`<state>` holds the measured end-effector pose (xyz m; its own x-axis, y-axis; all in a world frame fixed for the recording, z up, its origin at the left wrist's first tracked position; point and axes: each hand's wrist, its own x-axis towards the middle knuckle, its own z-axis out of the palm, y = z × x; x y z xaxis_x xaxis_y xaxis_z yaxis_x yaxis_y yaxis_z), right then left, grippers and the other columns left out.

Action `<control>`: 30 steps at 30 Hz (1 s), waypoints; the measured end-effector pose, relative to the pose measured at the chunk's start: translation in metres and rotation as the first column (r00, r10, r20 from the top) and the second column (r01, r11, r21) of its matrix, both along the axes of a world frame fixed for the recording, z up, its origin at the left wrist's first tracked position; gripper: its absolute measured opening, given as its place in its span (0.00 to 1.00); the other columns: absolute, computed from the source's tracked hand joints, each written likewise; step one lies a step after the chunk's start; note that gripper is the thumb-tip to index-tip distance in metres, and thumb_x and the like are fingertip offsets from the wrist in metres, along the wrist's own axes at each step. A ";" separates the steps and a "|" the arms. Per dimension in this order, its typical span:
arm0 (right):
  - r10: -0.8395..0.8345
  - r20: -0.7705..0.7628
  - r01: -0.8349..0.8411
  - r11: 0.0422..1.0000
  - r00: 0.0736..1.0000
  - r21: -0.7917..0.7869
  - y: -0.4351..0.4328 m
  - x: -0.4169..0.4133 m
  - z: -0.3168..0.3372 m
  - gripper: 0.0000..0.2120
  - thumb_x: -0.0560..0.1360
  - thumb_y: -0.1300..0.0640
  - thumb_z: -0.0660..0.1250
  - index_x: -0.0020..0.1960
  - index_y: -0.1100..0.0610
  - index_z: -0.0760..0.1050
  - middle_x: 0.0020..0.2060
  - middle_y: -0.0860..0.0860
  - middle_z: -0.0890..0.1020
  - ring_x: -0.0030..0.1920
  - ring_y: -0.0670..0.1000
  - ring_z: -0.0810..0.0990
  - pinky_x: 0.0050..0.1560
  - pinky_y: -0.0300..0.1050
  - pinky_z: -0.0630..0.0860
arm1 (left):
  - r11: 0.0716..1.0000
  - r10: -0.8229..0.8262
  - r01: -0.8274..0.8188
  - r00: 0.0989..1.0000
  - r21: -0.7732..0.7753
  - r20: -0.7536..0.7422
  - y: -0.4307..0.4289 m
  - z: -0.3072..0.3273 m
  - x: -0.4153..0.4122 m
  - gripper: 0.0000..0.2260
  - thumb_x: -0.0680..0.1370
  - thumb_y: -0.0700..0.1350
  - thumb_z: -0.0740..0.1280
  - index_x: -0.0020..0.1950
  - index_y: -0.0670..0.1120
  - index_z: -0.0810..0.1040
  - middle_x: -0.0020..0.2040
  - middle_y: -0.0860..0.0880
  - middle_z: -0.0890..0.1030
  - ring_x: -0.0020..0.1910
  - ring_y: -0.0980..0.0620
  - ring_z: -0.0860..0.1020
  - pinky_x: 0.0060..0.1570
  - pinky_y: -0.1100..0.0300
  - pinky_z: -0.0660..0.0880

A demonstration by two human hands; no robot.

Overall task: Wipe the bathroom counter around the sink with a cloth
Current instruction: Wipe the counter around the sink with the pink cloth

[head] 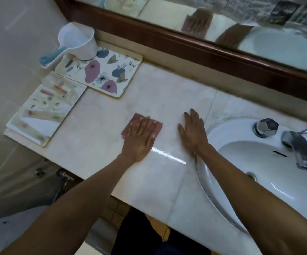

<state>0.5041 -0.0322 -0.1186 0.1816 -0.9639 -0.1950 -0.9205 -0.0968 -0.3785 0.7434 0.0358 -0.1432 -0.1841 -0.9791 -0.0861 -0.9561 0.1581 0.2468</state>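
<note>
Pink cloth (138, 120), floral tray (101, 72), white sink (255, 181).

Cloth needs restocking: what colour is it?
Dusty pink cloth, under the left hand; head view.

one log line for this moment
step: wipe | left hand: flat on cloth | right hand: flat on counter beside sink

This is looking like a home bathroom: a white sink (259, 162) is sitting sunk into a pale marble counter (101, 144), with a chrome faucet (298, 150) and a faceted knob (267, 127) standing on its back rim. A wide mirror (222, 17) in a dark wooden frame (185, 52) is running along the wall behind, and a white plastic water dipper (79, 43) with a blue handle is resting at the corner of a flowered tray (101, 72). Small floor tiles (115, 211) and a water valve (64, 176) are showing below the counter's front edge.
</note>
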 end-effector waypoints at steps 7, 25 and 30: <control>-0.229 -0.006 0.228 0.973 0.974 -0.031 -0.023 0.044 -0.013 0.28 0.83 0.46 0.52 0.78 0.59 0.57 0.80 0.59 0.52 0.80 0.59 0.50 0.77 0.63 0.46 | 0.998 0.035 -0.032 0.998 0.051 -0.059 -0.113 0.004 -0.011 0.26 0.85 0.56 0.46 0.83 0.53 0.57 0.84 0.47 0.55 0.83 0.44 0.50 0.79 0.41 0.43; -0.366 0.179 0.392 0.910 0.913 -0.135 -0.032 0.085 -0.011 0.22 0.83 0.49 0.55 0.73 0.57 0.64 0.76 0.56 0.64 0.77 0.57 0.59 0.75 0.64 0.51 | 0.962 0.265 -0.153 0.733 0.228 -0.627 -0.128 0.080 0.051 0.18 0.86 0.50 0.58 0.75 0.52 0.71 0.63 0.51 0.81 0.59 0.52 0.80 0.55 0.62 0.73; -0.100 0.438 0.208 0.957 0.893 -0.205 -0.045 0.130 0.027 0.06 0.82 0.54 0.58 0.57 0.54 0.69 0.56 0.51 0.76 0.55 0.56 0.75 0.53 0.51 0.72 | 0.916 0.388 -0.363 0.686 0.174 -0.615 -0.073 0.085 0.117 0.14 0.84 0.53 0.60 0.68 0.54 0.77 0.50 0.53 0.85 0.40 0.54 0.84 0.50 0.54 0.81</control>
